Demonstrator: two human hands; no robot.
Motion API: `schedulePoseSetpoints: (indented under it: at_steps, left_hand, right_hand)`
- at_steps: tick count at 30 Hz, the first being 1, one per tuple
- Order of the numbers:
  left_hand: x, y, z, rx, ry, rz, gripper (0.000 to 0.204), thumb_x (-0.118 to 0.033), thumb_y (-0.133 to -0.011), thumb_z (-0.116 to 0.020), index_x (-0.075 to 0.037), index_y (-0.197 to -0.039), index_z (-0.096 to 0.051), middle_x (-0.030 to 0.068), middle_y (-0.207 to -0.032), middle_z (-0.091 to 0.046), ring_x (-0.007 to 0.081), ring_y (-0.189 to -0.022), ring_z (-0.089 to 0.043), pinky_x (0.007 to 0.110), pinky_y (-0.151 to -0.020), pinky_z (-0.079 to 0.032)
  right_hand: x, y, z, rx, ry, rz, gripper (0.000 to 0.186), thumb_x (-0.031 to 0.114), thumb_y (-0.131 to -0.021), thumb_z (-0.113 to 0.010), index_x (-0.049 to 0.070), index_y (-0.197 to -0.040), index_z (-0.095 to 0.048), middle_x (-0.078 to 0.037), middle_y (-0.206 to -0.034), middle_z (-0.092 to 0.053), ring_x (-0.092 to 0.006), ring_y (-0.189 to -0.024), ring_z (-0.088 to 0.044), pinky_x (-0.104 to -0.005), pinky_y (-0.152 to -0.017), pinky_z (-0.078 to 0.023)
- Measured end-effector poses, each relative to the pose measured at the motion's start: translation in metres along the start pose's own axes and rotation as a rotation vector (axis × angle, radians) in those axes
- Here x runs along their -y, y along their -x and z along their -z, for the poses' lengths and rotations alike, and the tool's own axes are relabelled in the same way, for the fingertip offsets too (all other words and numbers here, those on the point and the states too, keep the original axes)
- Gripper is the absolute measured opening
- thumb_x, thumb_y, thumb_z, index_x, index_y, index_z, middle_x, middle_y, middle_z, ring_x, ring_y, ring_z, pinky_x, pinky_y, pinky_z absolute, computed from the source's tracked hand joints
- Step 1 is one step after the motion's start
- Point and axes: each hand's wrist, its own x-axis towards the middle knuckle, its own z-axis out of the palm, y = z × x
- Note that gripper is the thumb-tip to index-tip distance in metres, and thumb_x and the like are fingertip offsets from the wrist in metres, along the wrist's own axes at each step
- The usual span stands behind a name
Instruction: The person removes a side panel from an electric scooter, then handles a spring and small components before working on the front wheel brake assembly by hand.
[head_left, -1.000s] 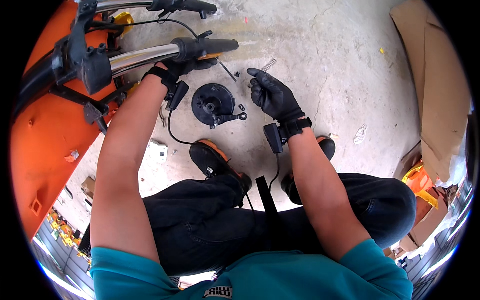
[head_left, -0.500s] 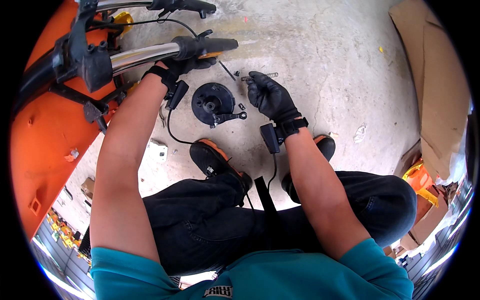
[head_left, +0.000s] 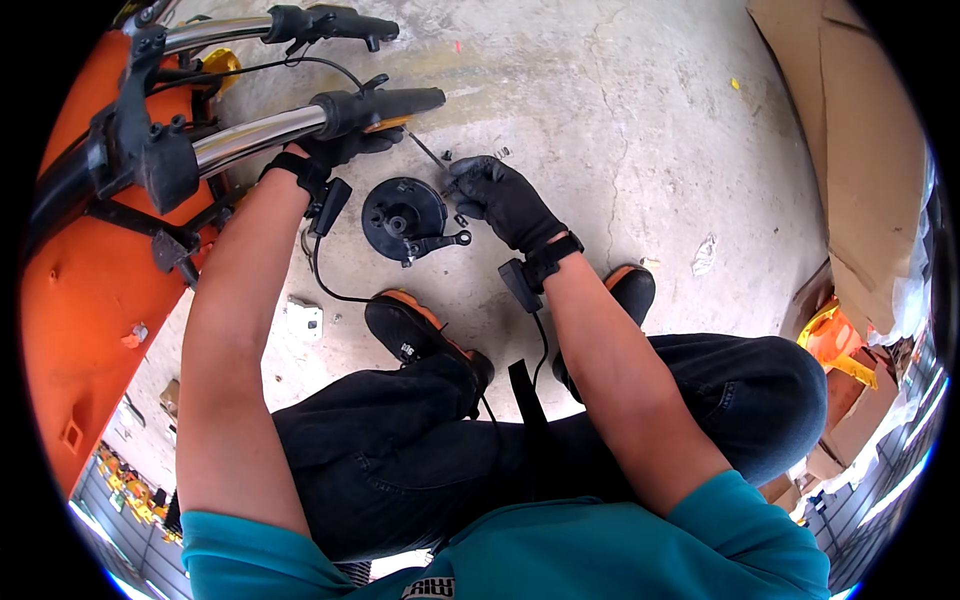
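In the right hand [head_left: 505, 202], fingers [head_left: 467, 178] pinch a mostly hidden coil spring [head_left: 504, 153], long axis slanting far-right; left hand's [head_left: 343, 147] grip unclear.

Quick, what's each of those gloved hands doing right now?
Left hand: partly hidden by the fork, fingers stretched; whether it grips cannot be told.
Right hand: closed, apparently on the spring, though the fingers hide the grip.

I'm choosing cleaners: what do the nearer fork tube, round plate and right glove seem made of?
Nearer fork tube: probably chromed or polished metal; bright reflections.
Round plate: likely metal, finished black; dull sheen, raised hub, though plastic is possible.
Right glove: perhaps coated fabric, black, mostly matte; soft folds show.
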Motion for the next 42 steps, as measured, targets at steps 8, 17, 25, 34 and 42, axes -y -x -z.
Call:
schedulePoseSetpoints:
  at_steps: [8, 17, 25, 34, 42]
  left_hand:
    - [-0.005, 0.005, -0.003, 0.003, -0.061, -0.031, 0.054, -0.032, -0.08, -0.068, -0.003, -0.123, -0.053, 0.0148, -0.115, -0.06, 0.0233, -0.1, -0.062, 0.035, -0.084, -0.053]
    - [-0.001, 0.002, 0.0, -0.021, -0.033, -0.023, 0.049, -0.029, -0.085, -0.066, -0.001, -0.123, -0.052, 0.0145, -0.115, -0.06, 0.0233, -0.1, -0.061, 0.036, -0.088, -0.053]
    - [-0.005, 0.0, -0.007, -0.031, 0.002, -0.005, 0.046, -0.028, -0.088, -0.063, 0.0, -0.122, -0.052, 0.0142, -0.113, -0.06, 0.0218, -0.099, -0.062, 0.035, -0.088, -0.053]
    - [-0.007, 0.002, -0.007, -0.043, -0.021, -0.008, 0.046, -0.028, -0.086, -0.064, -0.001, -0.122, -0.053, 0.0146, -0.112, -0.06, 0.0218, -0.099, -0.062, 0.035, -0.087, -0.053]
    - [-0.012, 0.01, -0.017, -0.072, -0.068, -0.009, 0.054, -0.027, -0.08, -0.067, -0.003, -0.126, -0.051, 0.0147, -0.119, -0.058, 0.0244, -0.106, -0.06, 0.038, -0.091, -0.05]
  right_hand:
    - [-0.009, -0.002, 0.001, 0.035, 0.245, 0.059, 0.018, 0.001, -0.089, -0.053, 0.001, -0.105, -0.061, -0.003, -0.086, -0.062, -0.0099, -0.071, -0.055, -0.0244, -0.064, -0.047]
    - [-0.003, 0.002, 0.005, 0.001, 0.562, 0.137, 0.027, 0.002, -0.086, -0.056, 0.006, -0.112, -0.064, 0.001, -0.087, -0.064, -0.0061, -0.069, -0.053, -0.0223, -0.063, -0.046]
    - [0.027, 0.012, 0.027, 0.101, 0.771, -0.081, 0.031, 0.012, -0.085, -0.061, 0.015, -0.116, -0.066, 0.004, -0.076, -0.059, -0.0055, -0.062, -0.047, -0.022, -0.057, -0.043]
    - [0.035, 0.013, 0.025, 0.179, 0.783, -0.158, 0.031, 0.015, -0.088, -0.06, 0.017, -0.119, -0.064, 0.007, -0.086, -0.06, -0.0043, -0.071, -0.047, -0.0215, -0.063, -0.043]
    - [0.041, 0.012, 0.017, 0.202, 0.791, -0.14, 0.032, 0.018, -0.09, -0.058, 0.016, -0.121, -0.062, 0.007, -0.092, -0.061, -0.0042, -0.074, -0.047, -0.0221, -0.066, -0.043]
